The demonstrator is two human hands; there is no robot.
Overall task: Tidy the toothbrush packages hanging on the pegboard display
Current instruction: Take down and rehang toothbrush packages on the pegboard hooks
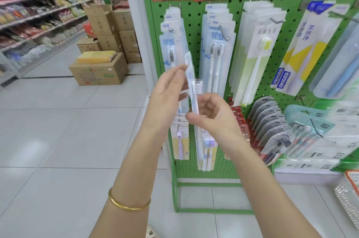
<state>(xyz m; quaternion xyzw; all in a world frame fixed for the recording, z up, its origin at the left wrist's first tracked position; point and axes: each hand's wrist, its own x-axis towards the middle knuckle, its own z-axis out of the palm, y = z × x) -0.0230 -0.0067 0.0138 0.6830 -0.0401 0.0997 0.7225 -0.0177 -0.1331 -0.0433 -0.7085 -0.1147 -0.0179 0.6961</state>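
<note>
Before the pegboard (pixel 193 47), at centre of view, the toothbrush package (pixel 196 87) stands upright and edge-on, held free of the display. Your right hand (pixel 211 115) grips its lower part, at 5 o'clock from the brush head. Your left hand (pixel 169 92) lays straight fingers against its upper edge at 10 o'clock. Expect a light, slick, flexible blister card: hold the stiffer card edges near the top, not the bubble.

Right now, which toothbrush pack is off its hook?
The pack gripped by the right hand, with the left hand touching it, held edge-on in front of the pegboard. The others all hang on hooks.
</note>
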